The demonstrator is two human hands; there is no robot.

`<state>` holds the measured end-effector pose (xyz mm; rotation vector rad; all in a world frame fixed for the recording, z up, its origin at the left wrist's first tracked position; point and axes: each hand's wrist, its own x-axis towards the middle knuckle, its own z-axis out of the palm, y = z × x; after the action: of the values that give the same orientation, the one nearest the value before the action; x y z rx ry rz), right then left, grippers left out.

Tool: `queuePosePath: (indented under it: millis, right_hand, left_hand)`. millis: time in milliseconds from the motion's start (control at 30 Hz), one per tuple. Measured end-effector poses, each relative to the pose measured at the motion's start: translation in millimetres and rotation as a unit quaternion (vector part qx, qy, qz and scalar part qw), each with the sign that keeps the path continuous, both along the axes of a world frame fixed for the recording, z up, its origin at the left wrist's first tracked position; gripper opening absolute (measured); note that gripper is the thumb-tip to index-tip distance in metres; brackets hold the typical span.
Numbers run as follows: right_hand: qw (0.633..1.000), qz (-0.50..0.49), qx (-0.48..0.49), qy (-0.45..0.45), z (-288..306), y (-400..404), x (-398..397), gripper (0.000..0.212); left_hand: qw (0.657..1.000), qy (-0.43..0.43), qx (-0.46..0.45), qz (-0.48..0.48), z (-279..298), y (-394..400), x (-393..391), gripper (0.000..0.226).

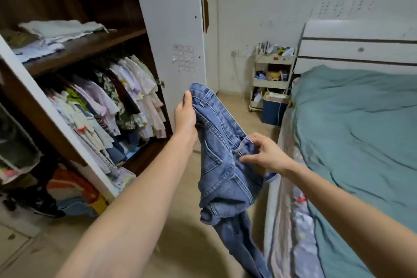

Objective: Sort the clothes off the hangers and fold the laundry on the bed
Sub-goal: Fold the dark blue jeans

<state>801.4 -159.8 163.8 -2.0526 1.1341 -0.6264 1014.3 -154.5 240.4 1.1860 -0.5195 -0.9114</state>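
A pair of blue jeans [223, 165] hangs in the air between the wardrobe and the bed, legs trailing down toward the floor. My left hand [185, 115] grips the waistband at its upper left end. My right hand [266, 153] holds the waistband at its right end, fingers curled over the denim near a belt loop. The bed [352, 131] with a teal cover lies to the right. Many clothes on hangers [108, 106] hang in the open wardrobe on the left.
Folded linens [58, 29] lie on the wardrobe shelf above the rail. The white wardrobe door [171, 36] stands open behind the jeans. A white trolley [270, 74] and a blue box [272, 111] stand by the headboard. Bags and shoes [56, 196] clutter the floor at left.
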Motion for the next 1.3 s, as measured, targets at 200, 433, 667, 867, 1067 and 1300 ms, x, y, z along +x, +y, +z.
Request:
queuePosePath:
  millis: [200,433,667,867,1067,1300]
  right_hand:
    - [0.987,-0.125,0.099,-0.021,-28,-12,25,0.028]
    - [0.954,-0.192,0.217,-0.077,-58,-76,38,0.033]
    - [0.953,-0.234,0.177,-0.078,-46,-209,33,0.022]
    - [0.973,-0.199,0.116,0.031,-26,-314,23,0.043]
    - [0.965,-0.179,0.144,0.125,-47,-353,17,0.032]
    - [0.956,-0.203,0.11,0.183,-50,-368,-6,0.042]
  left_hand:
    - [0.993,0.073,0.015,-0.093,12,-55,66,0.043]
    - [0.977,0.022,0.02,-0.21,0,-128,91,0.06]
    - [0.849,-0.348,0.082,-0.389,-3,-235,113,0.049]
    - [0.752,-0.494,0.179,-0.398,-53,-311,132,0.028]
    - [0.761,-0.348,0.311,-0.451,-146,-352,132,0.04]
    - [0.845,-0.133,0.292,-0.428,-185,-391,104,0.026]
